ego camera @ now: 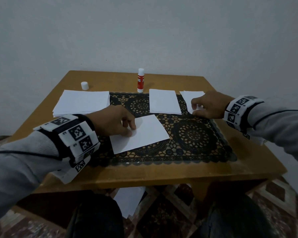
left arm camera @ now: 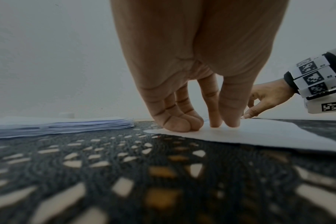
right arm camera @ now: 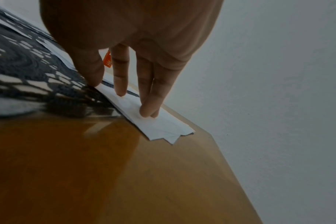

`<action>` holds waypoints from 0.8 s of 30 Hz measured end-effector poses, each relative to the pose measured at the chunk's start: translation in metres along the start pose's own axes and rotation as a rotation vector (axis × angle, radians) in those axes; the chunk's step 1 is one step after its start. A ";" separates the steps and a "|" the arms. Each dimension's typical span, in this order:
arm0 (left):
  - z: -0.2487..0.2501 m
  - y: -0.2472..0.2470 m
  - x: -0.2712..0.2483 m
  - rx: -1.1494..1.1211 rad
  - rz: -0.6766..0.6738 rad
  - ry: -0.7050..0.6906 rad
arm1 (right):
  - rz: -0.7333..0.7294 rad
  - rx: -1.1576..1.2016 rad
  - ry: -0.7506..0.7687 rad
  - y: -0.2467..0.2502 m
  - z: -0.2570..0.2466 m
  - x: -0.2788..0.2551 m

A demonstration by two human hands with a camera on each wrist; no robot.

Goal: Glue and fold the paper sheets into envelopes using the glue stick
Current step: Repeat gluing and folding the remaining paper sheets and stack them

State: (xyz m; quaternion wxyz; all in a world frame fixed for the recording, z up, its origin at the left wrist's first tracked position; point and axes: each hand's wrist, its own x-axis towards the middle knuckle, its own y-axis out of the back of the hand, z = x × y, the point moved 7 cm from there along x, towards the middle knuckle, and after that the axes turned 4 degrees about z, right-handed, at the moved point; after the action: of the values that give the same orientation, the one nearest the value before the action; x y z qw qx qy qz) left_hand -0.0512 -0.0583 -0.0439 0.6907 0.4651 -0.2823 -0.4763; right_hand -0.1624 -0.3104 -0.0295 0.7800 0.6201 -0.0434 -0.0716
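So the black lace mat (ego camera: 193, 134) sits in the middle of the wooden table (ego camera: 162, 176), and I'll place everything off that. One white paper sheet (ego camera: 144, 133) lies tilted on the mat's near-left part. The left hand (ego camera: 110, 121) rests on its left edge: index finger and thumb tip press down on the paper, the other fingers (left arm camera: 175, 121) are curled under with knuckles on it, not wrapped round anything. The right hand (ego camera: 208, 105) is at the mat's far-right corner, straight fingers (right arm camera: 150, 109) pressing a small pile of folded sheets (ego camera: 191, 98), with the thumb at the pile's near edge. Another folded sheet (ego camera: 163, 102) lies just left of that pile. A thick paper stack (ego camera: 81, 103) overlaps the mat's far-left corner. The glue stick (ego camera: 140, 80) stands upright and uncapped just behind the mat's far edge, with its white cap (ego camera: 84, 85) well off to the left behind the stack.
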 end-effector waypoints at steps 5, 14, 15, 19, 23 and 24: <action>0.000 0.000 0.001 0.002 0.005 -0.002 | 0.013 -0.026 -0.020 0.002 -0.009 0.002; 0.001 0.001 -0.001 0.043 0.023 -0.027 | 0.062 0.191 -0.291 0.017 0.002 0.012; 0.001 0.001 -0.001 0.044 0.029 -0.028 | 0.090 0.238 -0.333 0.020 0.006 0.010; 0.001 0.001 -0.001 0.046 0.035 -0.023 | 0.207 0.305 -0.416 0.028 0.020 0.005; 0.002 0.002 -0.001 0.052 0.036 -0.032 | 0.275 0.311 -0.422 0.032 0.030 0.002; 0.002 0.002 -0.001 0.055 0.038 -0.034 | 0.291 0.295 -0.424 0.033 0.033 0.002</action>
State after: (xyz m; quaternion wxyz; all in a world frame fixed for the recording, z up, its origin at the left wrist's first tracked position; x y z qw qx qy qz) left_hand -0.0525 -0.0580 -0.0415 0.6817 0.4702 -0.3157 -0.4631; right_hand -0.1640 -0.3350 0.0104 0.6569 0.6854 -0.3038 -0.0799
